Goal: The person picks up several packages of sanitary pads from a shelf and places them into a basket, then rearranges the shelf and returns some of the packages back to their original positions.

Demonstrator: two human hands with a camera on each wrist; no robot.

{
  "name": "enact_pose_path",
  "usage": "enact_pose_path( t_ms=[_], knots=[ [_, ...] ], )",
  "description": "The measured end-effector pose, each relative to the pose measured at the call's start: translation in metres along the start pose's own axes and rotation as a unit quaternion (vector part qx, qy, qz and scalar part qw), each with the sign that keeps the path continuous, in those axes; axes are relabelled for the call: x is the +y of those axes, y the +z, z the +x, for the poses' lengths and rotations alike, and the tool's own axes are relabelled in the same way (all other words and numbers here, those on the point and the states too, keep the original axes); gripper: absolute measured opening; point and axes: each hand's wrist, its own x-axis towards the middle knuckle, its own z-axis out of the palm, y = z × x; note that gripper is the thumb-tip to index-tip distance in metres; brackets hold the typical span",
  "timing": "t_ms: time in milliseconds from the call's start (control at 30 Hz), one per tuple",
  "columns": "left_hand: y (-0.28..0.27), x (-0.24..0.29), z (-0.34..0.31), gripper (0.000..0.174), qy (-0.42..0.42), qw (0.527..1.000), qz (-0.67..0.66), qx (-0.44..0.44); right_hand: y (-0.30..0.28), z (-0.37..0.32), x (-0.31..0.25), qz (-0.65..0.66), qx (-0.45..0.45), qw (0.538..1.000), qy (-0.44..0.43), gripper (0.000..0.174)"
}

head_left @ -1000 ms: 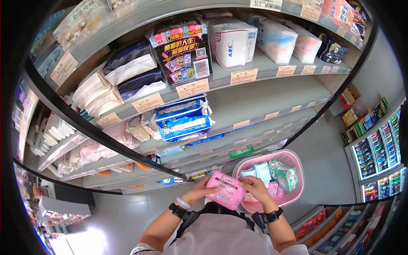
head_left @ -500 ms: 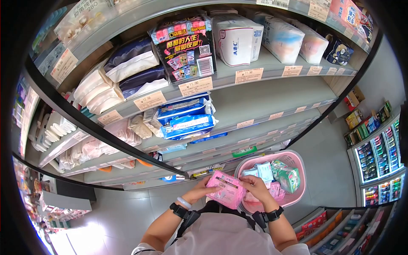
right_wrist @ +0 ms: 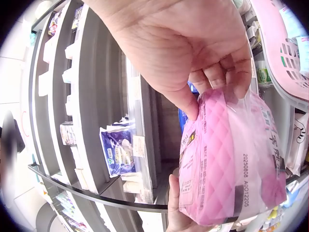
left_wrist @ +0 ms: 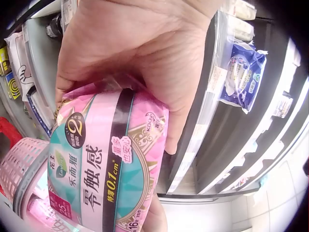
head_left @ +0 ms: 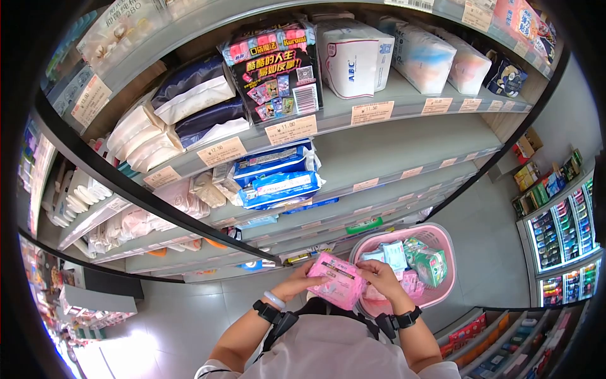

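A pink plastic-wrapped package (head_left: pixel 336 281) is held between both hands in front of the person's body. The left hand (head_left: pixel 293 284) grips its left side; in the left wrist view that hand (left_wrist: pixel 140 53) spans one end, and the printed teal and pink face (left_wrist: pixel 104 159) shows. At the opposite end, the right hand (head_left: pixel 380 279) pinches the wrapper. From the right wrist the fingers of this hand (right_wrist: pixel 193 53) bend onto the clear film, with a quilted pink side (right_wrist: pixel 219 159) visible.
A pink basket (head_left: pixel 447 278) holding several packages stands on the floor (head_left: pixel 476 252), right of the hands. Shelves (head_left: pixel 391 148) with packs and price tags rise ahead. Blue packs (head_left: pixel 281 189) lie on a middle shelf. A low rack (head_left: pixel 505 341) stands at lower right.
The head view has shifted slightly, so the shelves and basket appear a little farther right than one second ago. Both hands keep hold of the package, nearly unmoved.
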Motion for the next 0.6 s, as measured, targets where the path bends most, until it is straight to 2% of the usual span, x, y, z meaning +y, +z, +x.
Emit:
enact_pose_path(
  t_ms=[67,300,500,600],
  knots=[
    [-0.002,-0.002,0.001,0.071,-0.001,1.0,-0.008,-0.008,-0.002,0.002,0.003,-0.009,-0.017,1.0,0.022,0.033],
    [-0.003,0.001,-0.002,0.07,-0.002,1.0,-0.013,-0.006,0.002,0.004,0.001,-0.007,-0.021,1.0,0.012,0.033],
    [-0.003,0.0,0.002,0.071,0.006,1.0,-0.012,-0.01,0.001,0.002,0.003,-0.078,-0.006,0.996,-0.031,0.032],
    [-0.002,-0.002,0.007,0.077,-0.001,1.0,0.012,-0.007,-0.005,0.003,0.015,-0.047,-0.01,0.999,0.002,0.027]
  ],
)
